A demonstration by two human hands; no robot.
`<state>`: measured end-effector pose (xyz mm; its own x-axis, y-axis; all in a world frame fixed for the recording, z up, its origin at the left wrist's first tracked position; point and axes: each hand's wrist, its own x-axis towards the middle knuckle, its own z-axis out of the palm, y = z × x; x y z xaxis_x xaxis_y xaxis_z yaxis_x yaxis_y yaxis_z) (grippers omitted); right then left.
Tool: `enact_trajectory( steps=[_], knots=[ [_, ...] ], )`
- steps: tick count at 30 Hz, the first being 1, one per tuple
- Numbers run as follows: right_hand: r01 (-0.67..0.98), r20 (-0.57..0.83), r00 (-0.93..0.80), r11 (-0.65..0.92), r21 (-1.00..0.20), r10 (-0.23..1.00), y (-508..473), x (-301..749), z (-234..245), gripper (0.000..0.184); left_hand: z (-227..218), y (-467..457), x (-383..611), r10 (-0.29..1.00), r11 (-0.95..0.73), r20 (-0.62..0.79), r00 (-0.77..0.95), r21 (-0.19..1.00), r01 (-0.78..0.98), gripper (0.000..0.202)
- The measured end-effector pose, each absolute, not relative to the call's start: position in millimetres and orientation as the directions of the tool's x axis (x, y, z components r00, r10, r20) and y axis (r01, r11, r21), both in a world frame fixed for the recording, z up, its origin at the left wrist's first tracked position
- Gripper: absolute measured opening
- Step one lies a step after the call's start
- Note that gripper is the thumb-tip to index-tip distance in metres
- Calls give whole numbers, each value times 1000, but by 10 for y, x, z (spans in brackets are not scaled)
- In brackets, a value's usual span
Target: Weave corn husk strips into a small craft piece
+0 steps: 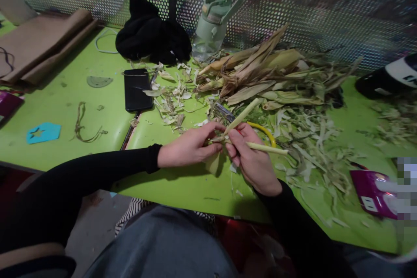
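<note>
Both hands meet over the green table, working on a small bundle of pale green corn husk. My left hand [192,144] pinches the bundle's left end between thumb and fingers. My right hand [252,158] grips the same piece. One rolled husk strip [244,115] slants up and away from the fingers, and another strip [272,148] sticks out to the right. A wider husk flap [213,164] hangs below my left fingers. Just behind the hands lies a metal tool with a yellow handle [266,132], partly hidden by my right hand.
A heap of dried corn husks [254,71] lies at the back, with shredded husk scraps [312,147] to the right. Around them are a phone [138,91], black cloth [150,37], a green bottle [211,21], a dark bottle [387,78] and a purple packet [366,191].
</note>
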<state>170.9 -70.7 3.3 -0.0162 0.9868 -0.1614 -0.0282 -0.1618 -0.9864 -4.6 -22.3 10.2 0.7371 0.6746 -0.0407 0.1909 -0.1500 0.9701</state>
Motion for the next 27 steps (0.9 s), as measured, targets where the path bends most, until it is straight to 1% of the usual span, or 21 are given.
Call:
enact_trajectory(
  steps=[2, 4, 6, 8, 10, 15, 17, 20, 22, 24, 27],
  knots=[
    [0, -169, -12, -169, -986, 986, -712, 1720, 53, 28, 119, -213, -54, 670, -142, -69, 739, 965, 220, 17],
    [39, -168, -20, -167, -985, 986, -717, 1725, 80, 30, 142, -210, -65, 666, -115, -103, 739, 964, 238, 12],
    [85, -151, -42, -147, -986, 988, -723, 1724, 103, 31, 168, -216, -74, 663, -111, -107, 741, 965, 238, 13],
    [117, -123, -54, -116, -986, 991, -727, 1722, 114, 31, 191, -228, -77, 654, -113, -95, 751, 969, 222, 21],
    [113, -93, -43, -87, -990, 995, -727, 1723, 107, 29, 207, -240, -78, 636, -103, -87, 767, 975, 196, 26],
    [17, -104, -36, -103, -995, 994, -717, 1736, 39, 26, 214, -247, -94, 569, -8, -99, 816, 992, 126, 27],
    [18, -106, -19, -105, -994, 994, -719, 1735, 25, 27, 212, -240, -107, 574, -29, -116, 811, 986, 162, 26],
    [70, -92, 8, -93, -993, 996, -733, 1726, 38, 29, 203, -228, -115, 610, -61, -117, 784, 979, 194, 22],
    [115, -87, 13, -87, -990, 996, -742, 1721, 55, 32, 188, -221, -106, 610, 6, -122, 783, 989, 150, 21],
    [119, -95, 16, -97, -988, 995, -742, 1723, 64, 32, 172, -215, -92, 583, 110, -136, 801, 990, 88, 20],
    [23, -151, 17, -151, -988, 988, -724, 1740, 54, 30, 168, -203, -80, 537, 201, -145, 831, 979, 41, 17]
  ],
)
